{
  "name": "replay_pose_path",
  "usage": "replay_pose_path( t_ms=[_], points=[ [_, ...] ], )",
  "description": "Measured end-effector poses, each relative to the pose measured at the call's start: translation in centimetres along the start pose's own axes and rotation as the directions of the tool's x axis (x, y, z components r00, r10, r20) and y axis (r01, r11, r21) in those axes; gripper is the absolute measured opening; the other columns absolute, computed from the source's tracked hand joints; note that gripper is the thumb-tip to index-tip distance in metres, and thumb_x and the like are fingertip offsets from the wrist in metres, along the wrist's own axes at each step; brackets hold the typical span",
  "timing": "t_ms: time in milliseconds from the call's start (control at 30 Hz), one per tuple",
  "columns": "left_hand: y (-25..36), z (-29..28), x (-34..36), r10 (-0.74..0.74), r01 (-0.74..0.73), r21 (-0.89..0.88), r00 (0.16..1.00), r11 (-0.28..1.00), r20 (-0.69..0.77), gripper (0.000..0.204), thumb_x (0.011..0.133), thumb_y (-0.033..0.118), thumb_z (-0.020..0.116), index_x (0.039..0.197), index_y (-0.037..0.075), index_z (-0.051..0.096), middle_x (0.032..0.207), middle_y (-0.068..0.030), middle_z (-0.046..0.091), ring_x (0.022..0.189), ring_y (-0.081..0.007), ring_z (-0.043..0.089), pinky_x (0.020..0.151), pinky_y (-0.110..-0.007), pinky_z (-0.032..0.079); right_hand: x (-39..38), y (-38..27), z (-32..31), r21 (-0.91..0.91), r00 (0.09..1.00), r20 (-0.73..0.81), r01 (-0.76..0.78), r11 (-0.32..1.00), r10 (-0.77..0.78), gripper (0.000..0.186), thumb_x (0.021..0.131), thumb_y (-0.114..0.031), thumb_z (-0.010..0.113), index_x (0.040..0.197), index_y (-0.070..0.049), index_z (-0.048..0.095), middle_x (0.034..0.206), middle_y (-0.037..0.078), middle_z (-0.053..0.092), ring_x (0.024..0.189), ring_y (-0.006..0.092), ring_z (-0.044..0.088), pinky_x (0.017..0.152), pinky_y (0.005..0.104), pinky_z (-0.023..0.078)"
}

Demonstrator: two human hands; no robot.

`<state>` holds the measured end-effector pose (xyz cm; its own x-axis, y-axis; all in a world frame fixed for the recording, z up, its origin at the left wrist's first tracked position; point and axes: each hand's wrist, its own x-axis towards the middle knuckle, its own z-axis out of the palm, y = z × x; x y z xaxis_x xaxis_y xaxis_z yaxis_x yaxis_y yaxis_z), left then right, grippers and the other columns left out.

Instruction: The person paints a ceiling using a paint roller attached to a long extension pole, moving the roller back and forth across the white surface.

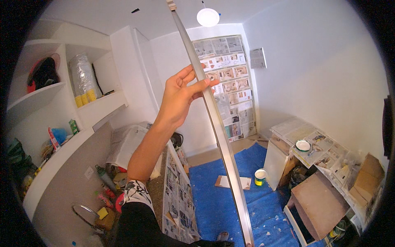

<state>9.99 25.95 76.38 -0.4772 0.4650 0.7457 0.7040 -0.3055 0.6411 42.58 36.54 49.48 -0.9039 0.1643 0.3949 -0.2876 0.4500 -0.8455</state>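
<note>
Shelves [49,94] w/ clutter at far left. Left hand [179,96] raised mid-frame, grip clamped on long metal strip [218,131], fingers & thumb wrapped round it; strip runs near-upright, ceiling to floor. Right: blue tarp [214,193], paint can [260,177], papered tabletop [325,152]. Right hand not seen.

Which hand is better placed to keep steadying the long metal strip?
Probably the left hand: it is raised with fingers and thumb around the long grey metal strip. The right hand is not in view.
</note>
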Motion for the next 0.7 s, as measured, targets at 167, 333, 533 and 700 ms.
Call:
replay_pose_path(
  t_ms=[167,333,533,700],
  points=[
    [-3.0,-3.2,5.2,-0.059,0.060,0.044,0.998,0.997,-0.024,0.050,0.080,0.007,0.061,0.123,-0.009,0.042,0.109,-0.0169,0.057,0.097,-0.0246,0.062,0.080,-0.032,0.048,5.8,2.3,5.3,0.059,0.961,-0.263,0.103,0.993,-0.084,0.039,0.087,-0.003,0.051,0.126,-0.007,0.050,0.057,0.008,0.046,0.049,0.0099,0.041,0.045,0.0269,0.037],
    [-8.9,-9.0,11.1,-0.096,0.097,0.042,0.995,0.994,-0.035,0.048,0.079,0.006,0.060,0.121,-0.011,0.043,0.101,-0.0168,0.058,0.096,-0.0247,0.062,0.082,-0.033,0.048,15.4,3.8,8.0,0.068,0.954,-0.269,0.157,0.985,-0.133,0.040,0.089,-0.006,0.048,0.129,-0.009,0.047,0.056,0.009,0.045,0.047,0.0100,0.040,0.043,0.0273,0.036],
    [-18.4,-16.0,19.0,-0.124,0.126,0.026,0.991,0.992,-0.053,0.045,0.077,0.004,0.058,0.117,-0.012,0.045,0.101,-0.0174,0.057,0.096,-0.0253,0.062,0.084,-0.034,0.049,27.9,6.7,11.4,0.026,0.960,-0.231,0.170,0.985,-0.159,0.040,0.092,-0.013,0.045,0.132,-0.011,0.044,0.053,0.010,0.041,0.044,0.0108,0.037,0.041,0.0294,0.032],
    [-25.7,-22.4,25.6,-0.162,0.163,0.043,0.986,0.986,-0.033,0.038,0.077,0.002,0.058,0.111,-0.012,0.048,0.099,-0.0162,0.058,0.093,-0.0260,0.062,0.083,-0.033,0.050,38.9,9.8,14.6,-0.024,0.955,-0.231,0.187,0.982,-0.188,0.043,0.087,-0.006,0.049,0.130,-0.009,0.045,0.059,0.017,0.056,0.046,0.0190,0.056,0.045,0.0304,0.044]
  ],
)
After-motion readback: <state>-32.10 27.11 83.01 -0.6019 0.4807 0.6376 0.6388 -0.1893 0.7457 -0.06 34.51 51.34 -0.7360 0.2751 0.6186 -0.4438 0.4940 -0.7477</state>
